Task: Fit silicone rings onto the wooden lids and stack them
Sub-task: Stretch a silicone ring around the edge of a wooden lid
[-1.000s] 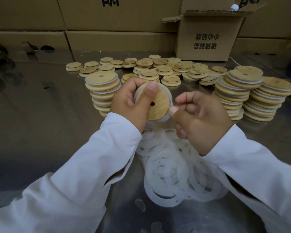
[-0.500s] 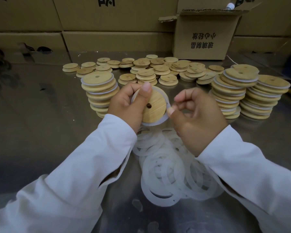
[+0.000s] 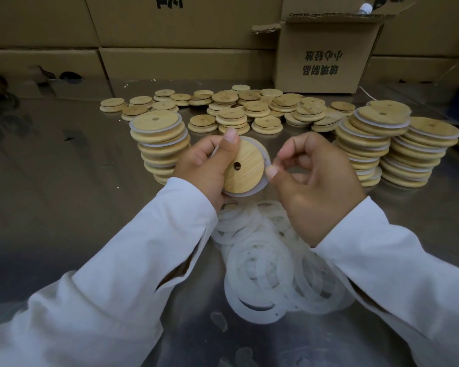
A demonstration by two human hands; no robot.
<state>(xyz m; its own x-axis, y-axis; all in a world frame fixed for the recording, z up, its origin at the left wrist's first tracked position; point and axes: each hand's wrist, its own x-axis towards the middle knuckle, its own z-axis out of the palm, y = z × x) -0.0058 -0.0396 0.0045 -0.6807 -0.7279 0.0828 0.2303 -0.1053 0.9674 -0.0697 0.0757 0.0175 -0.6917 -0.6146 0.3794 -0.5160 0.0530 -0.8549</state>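
Carton (image 3: 326, 62), cap (image 3: 365, 7) inside; lid (image 3: 245, 172) in hand (image 3: 200, 166)

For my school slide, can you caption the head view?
Left hand holds a wooden lid; right hand pinches its silicone ring.

- Three stacks of ringed lids: left stack (image 3: 159, 144), middle stack (image 3: 363, 147), right stack (image 3: 424, 154).
- One lid (image 3: 245, 173) with one silicone ring (image 3: 259, 146), between my left hand (image 3: 204, 165) and right hand (image 3: 316, 186).
- Bare lids (image 3: 249, 109), far: too many to count.
- Loose rings (image 3: 263, 260), near: a tangle, uncountable.
- One open box (image 3: 323, 54).
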